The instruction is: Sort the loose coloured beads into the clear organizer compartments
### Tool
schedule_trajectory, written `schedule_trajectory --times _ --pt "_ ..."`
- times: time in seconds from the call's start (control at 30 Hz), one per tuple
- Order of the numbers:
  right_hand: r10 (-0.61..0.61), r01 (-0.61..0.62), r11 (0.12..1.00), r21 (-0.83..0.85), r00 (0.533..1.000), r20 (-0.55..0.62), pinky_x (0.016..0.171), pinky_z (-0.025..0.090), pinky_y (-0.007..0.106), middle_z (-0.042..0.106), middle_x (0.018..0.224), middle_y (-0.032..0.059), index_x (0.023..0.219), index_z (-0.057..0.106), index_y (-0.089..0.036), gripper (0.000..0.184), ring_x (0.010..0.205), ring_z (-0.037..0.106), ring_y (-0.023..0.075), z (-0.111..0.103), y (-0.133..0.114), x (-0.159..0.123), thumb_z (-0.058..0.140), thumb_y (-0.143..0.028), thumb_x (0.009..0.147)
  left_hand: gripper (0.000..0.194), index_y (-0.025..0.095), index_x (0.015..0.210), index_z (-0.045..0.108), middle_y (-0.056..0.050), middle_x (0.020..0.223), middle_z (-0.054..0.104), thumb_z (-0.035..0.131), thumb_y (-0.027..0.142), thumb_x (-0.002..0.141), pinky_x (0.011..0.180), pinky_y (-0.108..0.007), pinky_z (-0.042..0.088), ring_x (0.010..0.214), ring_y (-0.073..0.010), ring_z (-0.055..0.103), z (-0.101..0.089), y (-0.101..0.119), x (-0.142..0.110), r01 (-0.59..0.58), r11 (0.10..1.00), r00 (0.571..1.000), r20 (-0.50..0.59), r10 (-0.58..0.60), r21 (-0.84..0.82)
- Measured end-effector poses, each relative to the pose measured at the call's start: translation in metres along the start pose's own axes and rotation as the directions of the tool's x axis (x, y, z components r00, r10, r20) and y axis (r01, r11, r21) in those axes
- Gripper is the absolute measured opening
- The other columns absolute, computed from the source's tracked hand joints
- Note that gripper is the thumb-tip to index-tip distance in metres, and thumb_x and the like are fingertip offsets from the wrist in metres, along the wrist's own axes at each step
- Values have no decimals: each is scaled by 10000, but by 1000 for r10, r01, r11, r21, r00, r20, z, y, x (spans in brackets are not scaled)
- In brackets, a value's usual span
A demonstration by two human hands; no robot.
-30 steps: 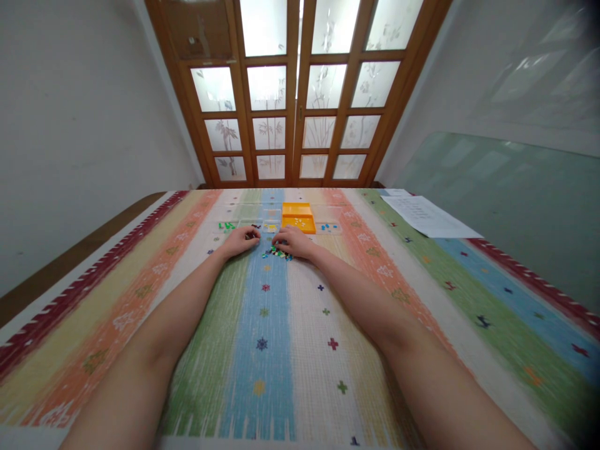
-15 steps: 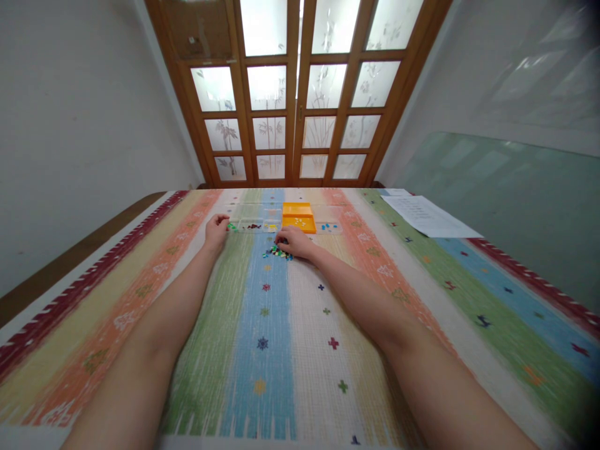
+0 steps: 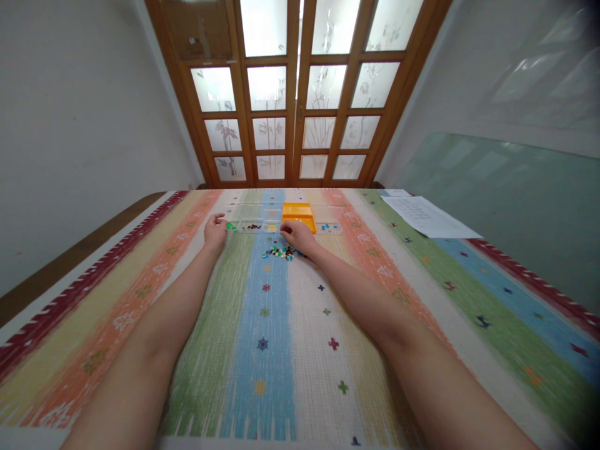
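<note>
1. Step in hand: this looks like sorting by colour, with small pieces going from a loose heap into separate boxes.
2. The heap of tiny mixed-colour pieces lies on the striped, multicoloured cloth, just below the centre of the frame.
3. Above it, at mid-frame, runs a row: a clear plastic box with green pieces, then dark brown pieces, yellow pieces, the orange plastic box with its lid raised, and, right of it, blue pieces in clear plastic.
4. The left hand is at the left end of the row, fingers bent beside the green pieces; whether it grips anything I cannot tell.
5. The right hand is over the front of the orange box, thumb and fingertips drawn together near the yellow pieces; a piece between them is too small to make out.
6. Next move, as I judge it: a fine fingertip pinch, aimed at the matching colour, without brushing neighbouring boxes.
</note>
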State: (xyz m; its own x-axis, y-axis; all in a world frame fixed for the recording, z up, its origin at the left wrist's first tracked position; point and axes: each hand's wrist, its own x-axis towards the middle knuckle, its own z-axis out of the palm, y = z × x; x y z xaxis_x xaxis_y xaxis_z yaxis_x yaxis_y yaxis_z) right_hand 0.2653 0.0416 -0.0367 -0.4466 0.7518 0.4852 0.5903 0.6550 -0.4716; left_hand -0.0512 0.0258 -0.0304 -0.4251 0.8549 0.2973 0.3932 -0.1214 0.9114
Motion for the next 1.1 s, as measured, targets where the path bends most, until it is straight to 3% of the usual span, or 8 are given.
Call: schedule_trajectory --times 0.1,0.3,0.4,0.53,0.63,0.77,0.93,1.1 --pt "33 -30 999 29 993 -112 815 447 306 724 933 51 954 712 -190 102 874 615 202 -5 7 3 622 -180 906 378 176 1112 681 -17 855 643 597 313 769 650 -253 425 691 -155 564 5 -4 0 -42 997 999 -25 43 61" --pt "202 -206 978 15 942 -267 811 459 327 709 905 57 964 717 -189 169 860 616 220 -21 27 6 568 -175 885 285 193 1060 735 -34 901 711 593 335 858 722 -289 444 732 -180 577 17 -3 -8 -266 946 946 240 219 186" --pt "314 -328 945 11 892 -326 807 468 341 708 899 63 1008 734 -188 225 848 621 232 -28 36 6 547 -170 884 273 192 1064 743 -49 943 726 572 318 893 754 -317 462 754 -190 593 25 3 -17 -397 893 866 408 289 211" --pt "377 -391 920 30 861 -340 844 488 359 719 931 66 1119 738 -194 323 860 633 239 -31 42 6 523 -162 880 260 219 1097 741 -63 1063 722 594 345 923 861 -350 498 885 -214 634 37 18 -35 -578 799 683 635 361 167" --pt "345 -345 937 58 881 -325 869 502 367 727 972 73 1087 743 -191 313 897 643 240 -32 38 9 513 -166 878 275 250 1139 742 -74 1143 711 608 399 950 1015 -393 478 1082 -252 638 47 31 -52 -689 716 546 729 413 110" --pt "251 -244 968 59 929 -274 900 505 364 736 984 72 990 750 -196 239 936 652 234 -34 26 15 525 -196 910 451 252 1347 679 -114 1367 645 573 504 988 1134 -445 419 1279 -291 577 63 38 -76 -775 625 446 782 435 94" --pt "165 -180 981 -75 970 -176 877 483 336 733 981 80 955 751 -189 183 938 651 228 -41 15 10 568 -188 949 638 265 1541 522 -121 1580 501 475 623 1016 1223 -488 318 1455 -318 451 75 31 -92 -820 551 421 815 398 155" --pt "-16 16 991 -135 1000 1 901 465 327 721 1019 89 975 761 -188 170 994 638 227 -55 17 -21 590 -191 973 699 264 1610 420 -123 1670 394 387 658 1033 1254 -502 246 1531 -326 366 77 29 -96 -838 514 398 849 347 183"
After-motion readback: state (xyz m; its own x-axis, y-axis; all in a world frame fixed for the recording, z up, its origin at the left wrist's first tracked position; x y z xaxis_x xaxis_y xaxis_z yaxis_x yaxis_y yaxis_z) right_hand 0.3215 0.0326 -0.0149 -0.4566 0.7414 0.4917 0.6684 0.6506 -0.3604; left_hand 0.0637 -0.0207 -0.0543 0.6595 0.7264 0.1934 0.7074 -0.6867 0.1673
